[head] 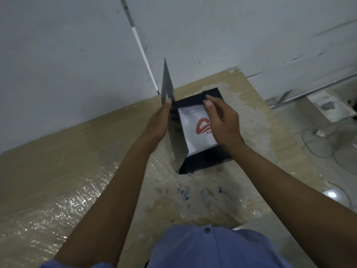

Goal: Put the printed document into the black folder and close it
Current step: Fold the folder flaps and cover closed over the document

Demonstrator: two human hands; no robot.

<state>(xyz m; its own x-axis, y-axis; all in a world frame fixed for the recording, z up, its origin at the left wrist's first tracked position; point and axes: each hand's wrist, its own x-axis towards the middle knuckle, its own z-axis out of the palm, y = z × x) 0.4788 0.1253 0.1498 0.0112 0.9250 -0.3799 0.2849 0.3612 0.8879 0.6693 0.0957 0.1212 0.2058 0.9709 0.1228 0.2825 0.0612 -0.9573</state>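
Left fingers: your left hand [161, 120] pinches the raised cover [167, 88] near its free edge, holding it almost upright.
Right fingers: your right hand [222, 122] lies on the printed document [190, 128], fingers loosely together, tips touching the top pocket flap.
Document: white sheet, red logo, flat inside the black folder [204, 157].
Room: folder near the far right table [77, 161] corner; wall close behind.
Surface: glossy, wrinkled film, blue stains.

— Mounted where?
— On the head, looking steeply down and forward over a blue shirt [212, 246] and both forearms.
— Facing what?
— A wooden table [67, 171] set against a white wall [67, 55]; floor at right.
— How near?
— Arm's length, wide-angle, edges bent.
— Second view?
— Only this one.
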